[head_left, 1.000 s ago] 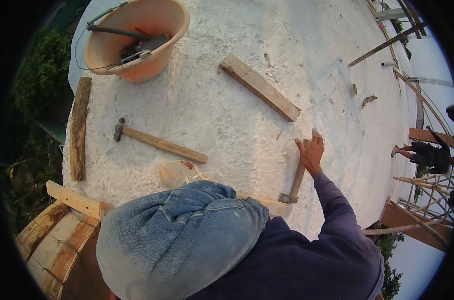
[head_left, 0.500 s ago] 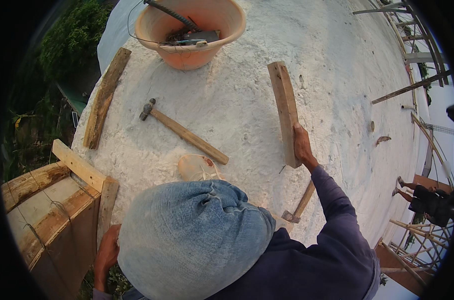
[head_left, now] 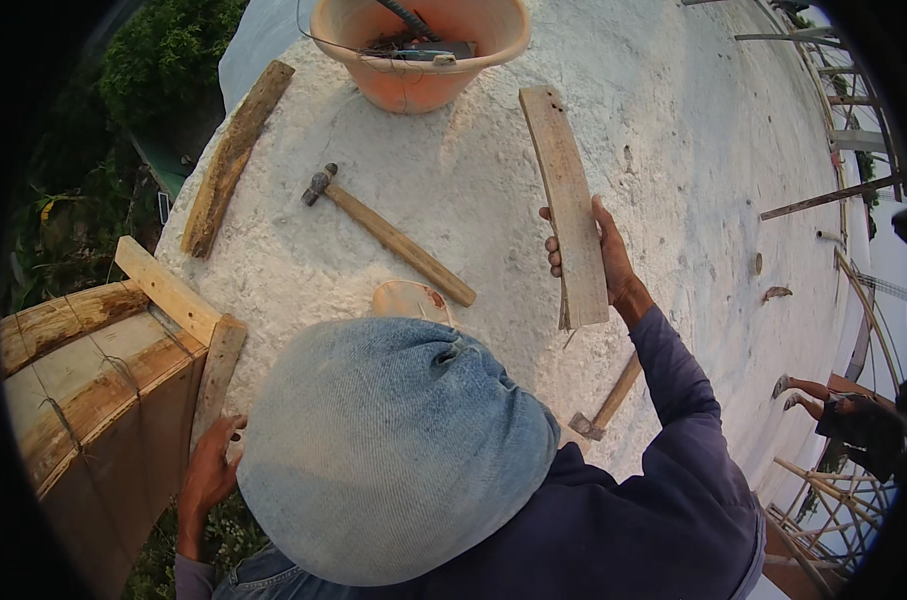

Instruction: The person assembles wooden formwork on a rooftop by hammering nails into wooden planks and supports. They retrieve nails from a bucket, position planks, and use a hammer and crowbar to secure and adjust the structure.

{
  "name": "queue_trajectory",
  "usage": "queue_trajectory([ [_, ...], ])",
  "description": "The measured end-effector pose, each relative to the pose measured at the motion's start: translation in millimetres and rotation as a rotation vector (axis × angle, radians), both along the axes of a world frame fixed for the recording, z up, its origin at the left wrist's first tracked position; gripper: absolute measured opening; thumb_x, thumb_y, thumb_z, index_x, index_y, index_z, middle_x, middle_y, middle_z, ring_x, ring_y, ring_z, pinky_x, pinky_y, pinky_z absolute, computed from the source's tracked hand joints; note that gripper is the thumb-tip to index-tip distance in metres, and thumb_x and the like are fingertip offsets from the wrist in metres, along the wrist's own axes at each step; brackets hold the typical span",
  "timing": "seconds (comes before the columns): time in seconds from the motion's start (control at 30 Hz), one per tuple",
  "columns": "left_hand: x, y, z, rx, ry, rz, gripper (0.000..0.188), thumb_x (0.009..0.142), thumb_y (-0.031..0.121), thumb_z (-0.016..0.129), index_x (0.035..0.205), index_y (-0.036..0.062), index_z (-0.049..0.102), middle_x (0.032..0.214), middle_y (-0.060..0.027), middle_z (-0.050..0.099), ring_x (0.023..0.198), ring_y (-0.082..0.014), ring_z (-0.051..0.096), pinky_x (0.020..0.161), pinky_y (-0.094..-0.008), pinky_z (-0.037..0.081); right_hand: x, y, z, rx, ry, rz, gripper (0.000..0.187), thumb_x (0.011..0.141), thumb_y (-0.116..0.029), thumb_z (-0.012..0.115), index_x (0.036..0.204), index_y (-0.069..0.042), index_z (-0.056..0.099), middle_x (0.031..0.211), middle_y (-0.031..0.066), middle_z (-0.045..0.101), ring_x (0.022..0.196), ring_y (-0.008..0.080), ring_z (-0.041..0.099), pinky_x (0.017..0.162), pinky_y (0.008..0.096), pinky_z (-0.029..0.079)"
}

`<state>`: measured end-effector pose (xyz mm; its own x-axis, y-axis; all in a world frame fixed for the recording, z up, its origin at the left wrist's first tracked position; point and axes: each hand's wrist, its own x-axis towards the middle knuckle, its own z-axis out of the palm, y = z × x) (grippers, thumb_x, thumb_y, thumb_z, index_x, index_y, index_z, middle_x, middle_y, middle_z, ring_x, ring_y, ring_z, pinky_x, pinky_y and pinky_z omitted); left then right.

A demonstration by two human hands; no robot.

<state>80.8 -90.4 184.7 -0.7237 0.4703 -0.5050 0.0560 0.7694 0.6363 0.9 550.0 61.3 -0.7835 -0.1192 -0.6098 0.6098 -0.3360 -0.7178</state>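
My right hand [head_left: 616, 262] grips a short wooden board [head_left: 570, 215], its thumb on the right edge and its fingertips round the left edge. The board's broad face is turned up, with small dark holes near its far end; a thin spike shows at its near end. My left hand [head_left: 212, 468] is at the lower end of an upright wood strip [head_left: 219, 375] on the timber formwork [head_left: 124, 420]. Its fingers are curled and partly hidden behind faded denim; what they hold cannot be made out. A ball-peen hammer [head_left: 399, 240] lies on the pale rough surface between my hands.
An orange tub [head_left: 424, 85] holding a ribbed bar and scraps stands at the far side. A rough timber piece [head_left: 236, 160] lies along the left edge, above greenery. A second hammer [head_left: 609, 405] lies by my right forearm. Another person [head_left: 854, 420] and bamboo scaffolding [head_left: 839, 500] are far right.
The board in my right hand has turned, so its broad face shows and my fingertips appear at its left edge. The view has shifted slightly. My left hand stays by the formwork.
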Motion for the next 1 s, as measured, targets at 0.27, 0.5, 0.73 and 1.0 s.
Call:
queue_trajectory([
  [0.27,-4.5,-6.8,-22.8,-0.039,-0.350,0.258,0.054,0.100,0.032,0.068,0.142,0.0000,0.058,0.136,-0.0260,0.064,0.123,-0.0462,0.062,0.103,-0.0483,0.050,1.3,27.5,-35.8,1.724,0.485,0.018,0.063,0.102,-0.055,0.067,0.134,0.000,0.063,0.112,0.0239,0.067,0.103,0.0250,0.068,0.085,0.0369,0.058],
  [0.5,-12.6,7.5,-16.0,-0.023,-0.158,0.111,0.056,0.102,0.037,0.064,0.144,0.0002,0.057,0.136,-0.0264,0.064,0.122,-0.0464,0.062,0.103,-0.0473,0.049,153.1,24.9,-53.1,1.304,0.076,-0.236,0.037,0.101,-0.033,0.075,0.112,0.002,0.070,0.087,0.0074,0.071,0.075,0.0147,0.067,0.070,0.0320,0.055],
  [0.73,-15.9,16.7,10.8,-0.082,-0.250,0.231,0.051,0.097,0.027,0.074,0.141,0.0045,0.061,0.136,-0.0235,0.065,0.126,-0.0442,0.061,0.107,-0.0489,0.050,224.1,2.3,-85.1,1.136,-0.003,-0.046,0.033,0.095,-0.026,0.080,0.095,0.007,0.075,0.078,0.0089,0.075,0.070,0.0132,0.068,0.065,0.0298,0.054],
  [1.0,-6.4,-8.3,-21.4,-0.223,-0.136,-0.036,0.055,0.096,0.034,0.078,0.141,0.0058,0.062,0.135,-0.0224,0.065,0.123,-0.0427,0.062,0.104,-0.0505,0.051,145.5,-25.4,-44.8,1.138,0.167,0.051,0.019,0.098,-0.016,0.070,0.095,0.002,0.066,0.081,0.0093,0.069,0.071,0.0154,0.065,0.070,0.0330,0.054],
])
